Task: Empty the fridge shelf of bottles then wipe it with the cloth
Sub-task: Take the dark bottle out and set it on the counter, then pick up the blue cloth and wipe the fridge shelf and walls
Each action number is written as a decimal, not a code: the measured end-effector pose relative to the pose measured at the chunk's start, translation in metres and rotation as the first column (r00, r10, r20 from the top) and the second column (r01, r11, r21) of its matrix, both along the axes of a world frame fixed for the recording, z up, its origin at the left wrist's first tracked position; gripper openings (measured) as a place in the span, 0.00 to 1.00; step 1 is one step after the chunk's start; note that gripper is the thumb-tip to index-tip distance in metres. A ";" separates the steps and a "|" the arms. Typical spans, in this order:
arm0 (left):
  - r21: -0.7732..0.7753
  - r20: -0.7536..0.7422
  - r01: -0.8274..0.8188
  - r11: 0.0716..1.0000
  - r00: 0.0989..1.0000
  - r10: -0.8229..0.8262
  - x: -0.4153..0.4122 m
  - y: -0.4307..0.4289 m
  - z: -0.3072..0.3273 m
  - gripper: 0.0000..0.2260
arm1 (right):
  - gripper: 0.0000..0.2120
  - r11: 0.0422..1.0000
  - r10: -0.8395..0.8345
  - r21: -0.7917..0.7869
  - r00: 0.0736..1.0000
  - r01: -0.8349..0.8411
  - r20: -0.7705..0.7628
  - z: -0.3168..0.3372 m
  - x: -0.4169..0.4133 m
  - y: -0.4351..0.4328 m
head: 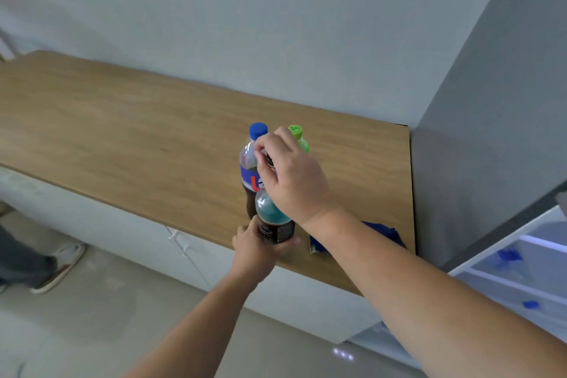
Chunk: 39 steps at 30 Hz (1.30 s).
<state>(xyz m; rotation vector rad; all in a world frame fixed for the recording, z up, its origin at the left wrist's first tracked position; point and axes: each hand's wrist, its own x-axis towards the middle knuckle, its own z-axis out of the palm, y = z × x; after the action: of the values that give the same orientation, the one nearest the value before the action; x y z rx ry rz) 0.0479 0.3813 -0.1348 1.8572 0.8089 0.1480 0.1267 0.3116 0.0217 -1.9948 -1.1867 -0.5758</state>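
Three bottles stand close together on the wooden counter (122,132). A cola bottle (249,169) with a blue cap and blue label is at the back left. A green bottle (299,138) with a green cap is at the back right, mostly hidden by my right hand. In front is a bottle of blue-green drink (273,221) with a dark label. My left hand (254,250) grips its lower body. My right hand (291,176) closes on its top. A blue cloth (383,232) lies on the counter to the right, partly under my right forearm.
The grey fridge side (491,132) rises at the counter's right end. Its open white shelves (521,273) show at lower right with small blue items. White cabinets sit below the counter. Another person's leg and shoe (58,267) are on the floor at left.
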 end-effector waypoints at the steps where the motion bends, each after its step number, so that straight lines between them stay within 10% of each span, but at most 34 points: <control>1: 0.043 -0.026 0.015 0.999 1.000 -0.014 0.003 0.003 -0.006 0.35 | 0.05 1.000 0.005 -0.017 1.000 -0.005 -0.005 -0.007 0.003 0.004; 14: 0.113 0.029 0.021 0.993 0.999 -0.025 0.050 0.044 -0.021 0.38 | 0.06 0.996 0.041 -0.082 0.997 -0.046 -0.068 -0.018 0.046 0.029; 19: 0.098 -0.006 -0.016 0.995 1.000 0.016 0.047 0.045 -0.028 0.39 | 0.27 0.979 0.110 -0.143 0.971 -0.142 -0.211 -0.017 0.047 0.014; 28: 0.337 0.116 -0.172 0.926 0.983 0.140 -0.001 0.001 -0.013 0.42 | 0.34 0.921 -0.315 -0.346 0.862 0.178 -0.397 -0.096 0.047 -0.157; 34: 0.571 0.126 0.388 0.724 0.829 -0.544 0.033 -0.067 -0.010 0.34 | 0.39 0.756 -0.442 -0.634 0.841 0.162 -0.312 -0.178 0.038 -0.206; 39: 0.544 -0.304 0.642 0.540 0.751 -0.585 0.094 -0.078 -0.041 0.27 | 0.29 0.726 -0.469 -0.657 0.843 0.201 -0.261 -0.200 0.048 -0.193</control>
<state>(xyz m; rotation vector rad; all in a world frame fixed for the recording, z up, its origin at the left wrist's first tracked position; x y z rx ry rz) 0.1417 0.3037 -0.1763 2.7038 0.0751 -0.1458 0.1745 0.1189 -0.1788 -2.7536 -0.7782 0.1164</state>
